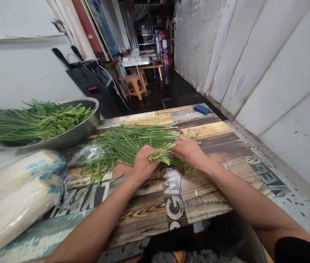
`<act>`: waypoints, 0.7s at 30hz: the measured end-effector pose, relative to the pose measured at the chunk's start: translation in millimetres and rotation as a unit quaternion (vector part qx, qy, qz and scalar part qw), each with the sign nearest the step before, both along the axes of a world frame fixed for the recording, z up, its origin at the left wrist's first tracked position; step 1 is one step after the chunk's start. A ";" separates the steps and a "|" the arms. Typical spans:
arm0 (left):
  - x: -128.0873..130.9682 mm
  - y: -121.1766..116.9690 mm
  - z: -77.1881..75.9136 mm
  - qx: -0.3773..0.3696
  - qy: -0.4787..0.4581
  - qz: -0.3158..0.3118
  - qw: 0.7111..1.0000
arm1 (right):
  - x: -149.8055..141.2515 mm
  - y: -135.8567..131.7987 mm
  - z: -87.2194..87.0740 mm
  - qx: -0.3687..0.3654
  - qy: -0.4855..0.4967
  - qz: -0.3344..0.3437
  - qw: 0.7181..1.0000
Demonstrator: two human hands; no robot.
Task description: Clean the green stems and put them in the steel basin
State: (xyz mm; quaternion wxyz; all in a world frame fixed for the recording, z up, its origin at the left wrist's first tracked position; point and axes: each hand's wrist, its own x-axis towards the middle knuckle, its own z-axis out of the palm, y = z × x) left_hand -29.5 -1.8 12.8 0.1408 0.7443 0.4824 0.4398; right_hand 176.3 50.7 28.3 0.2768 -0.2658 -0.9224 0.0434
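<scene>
My left hand (145, 159) is closed round a bunch of green chives (161, 153), its pale stem ends poking out to the right. Beside those ends, my right hand (188, 150) has its fingers curled together at the chive stems; the fingertips are partly hidden. Under and beyond both hands lies a loose pile of chives (133, 137), with long leaves spreading left across the table. Stray leaves and bits lie around the pile's edges.
A metal bowl (90, 126) heaped with chives stands at the left. Nearer, a clear bag of white food (20, 197) lies on the wood-patterned table (209, 197). A small blue box (201, 109) rests at the far edge. Stools (134, 86) stand beyond; a white wall runs along the right.
</scene>
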 end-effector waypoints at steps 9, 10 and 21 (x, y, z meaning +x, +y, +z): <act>-0.5 -0.3 5.2 -0.001 -0.007 0.011 1.000 | -6.9 -3.0 0.8 -0.447 0.305 -0.054 0.839; -0.4 -0.1 4.9 0.005 -0.011 0.009 1.000 | -7.8 -3.5 1.3 -0.461 0.331 -0.071 0.820; 1.6 -0.8 3.5 0.011 -0.021 0.017 1.000 | 1.2 9.6 1.8 -0.425 0.427 -0.144 0.785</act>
